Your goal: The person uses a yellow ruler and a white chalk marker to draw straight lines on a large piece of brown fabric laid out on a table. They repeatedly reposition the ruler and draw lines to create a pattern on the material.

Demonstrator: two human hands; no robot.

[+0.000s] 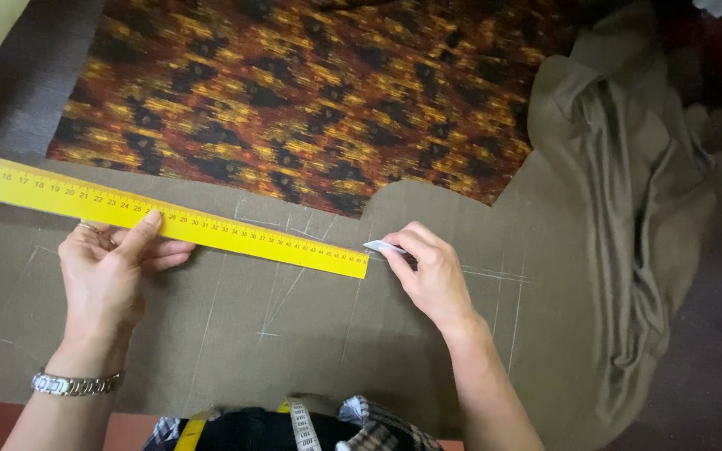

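Head view: left hand flat on yellow ruler; right hand fingers pinch chalk at ruler's end.

Your ruler lies slantwise on the marked cloth, your left hand on its middle. Your right hand holds tailor's chalk at its right end. Patterned fabric lies behind, bunched cloth right.

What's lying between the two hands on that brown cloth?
In the head view, the yellow ruler spans from the left hand toward the right hand, which pinches white chalk; below it, chalk-marked brown cloth.
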